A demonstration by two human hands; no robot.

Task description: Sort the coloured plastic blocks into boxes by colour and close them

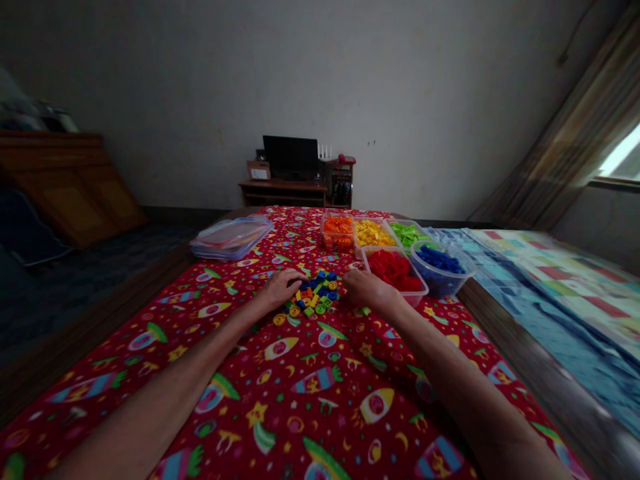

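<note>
A loose pile of small toy building blocks (pixel 315 294) in blue, yellow, green and orange lies on the red patterned tablecloth (pixel 310 353). At the pile's left edge rests my left hand (pixel 281 289), its fingers bent and apart, touching or very near the outer blocks. My right hand (pixel 371 291) is on the pile's right side, close to the red-block container. Its fingers are curled together, and whatever they hold, if anything, is hidden. A green block (pixel 365 311) shows just below that hand.
Clear plastic containers hold sorted pieces: orange (pixel 338 225), yellow (pixel 373 233), green (pixel 407 233), red (pixel 393 269) and blue (pixel 440 260). Stacked plastic lids (pixel 233 238) lie at the table's left. A bed (pixel 560 280) adjoins on the right; a monitor (pixel 291 157) stands behind.
</note>
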